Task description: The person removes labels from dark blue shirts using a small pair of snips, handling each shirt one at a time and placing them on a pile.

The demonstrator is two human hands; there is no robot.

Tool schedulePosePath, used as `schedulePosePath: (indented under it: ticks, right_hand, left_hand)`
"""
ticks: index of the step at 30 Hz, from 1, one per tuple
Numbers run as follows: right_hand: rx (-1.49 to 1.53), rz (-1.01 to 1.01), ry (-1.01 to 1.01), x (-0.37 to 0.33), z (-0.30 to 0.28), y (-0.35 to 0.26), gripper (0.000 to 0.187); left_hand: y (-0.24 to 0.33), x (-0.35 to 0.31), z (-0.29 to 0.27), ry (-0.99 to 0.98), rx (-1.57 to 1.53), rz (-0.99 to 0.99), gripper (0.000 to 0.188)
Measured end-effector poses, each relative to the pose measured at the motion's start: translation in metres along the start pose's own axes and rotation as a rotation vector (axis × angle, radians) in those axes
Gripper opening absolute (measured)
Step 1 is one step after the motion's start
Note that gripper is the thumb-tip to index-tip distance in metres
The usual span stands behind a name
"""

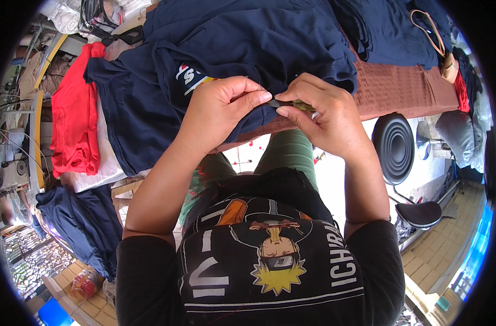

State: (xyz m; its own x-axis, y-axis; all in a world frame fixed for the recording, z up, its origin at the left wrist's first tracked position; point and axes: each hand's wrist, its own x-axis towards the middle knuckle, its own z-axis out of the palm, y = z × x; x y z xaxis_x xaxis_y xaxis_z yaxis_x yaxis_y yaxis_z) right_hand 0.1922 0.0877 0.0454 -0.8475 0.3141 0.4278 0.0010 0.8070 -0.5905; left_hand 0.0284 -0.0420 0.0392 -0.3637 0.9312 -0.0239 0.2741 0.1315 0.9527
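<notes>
At the near edge of a brown surface, your two hands meet over a navy garment that lies spread across it and droops off the front edge above your lap. Your left hand is clenched around a bunched fold of that navy cloth, thumb pressed against forefinger at the fold's tip. Your right hand is closed on a small, thin tool, dark with a greenish-yellow glint, pinched between thumb and fingers; what kind of tool it is cannot be told. Its tip touches the cloth right where your left fingertips grip it, so both hands sit almost touching each other.

A printed patch of white, red and yellow shows on the garment just beside your left hand. Further navy pieces are piled at the far right of the surface, near a tan strap with a small tag. On your left, a red garment lies over a white one, beside the navy cloth. Below the surface, to your right, stand a round black ribbed stool and a smaller dark seat; another navy heap lies low on your left.
</notes>
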Motion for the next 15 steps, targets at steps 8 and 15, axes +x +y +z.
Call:
schedulePosePath:
  ticks: [8, 15]
  right_hand:
    - [0.011, 0.021, -0.096, -0.003, -0.006, -0.002, 0.016]
    - [0.037, 0.222, -0.019, -0.021, -0.024, 0.008, 0.024]
  left_hand:
    - [0.004, -0.007, 0.002, -0.034, 0.125, 0.096, 0.016]
    - [0.055, -0.028, -0.069, -0.379, 0.388, 0.635, 0.020]
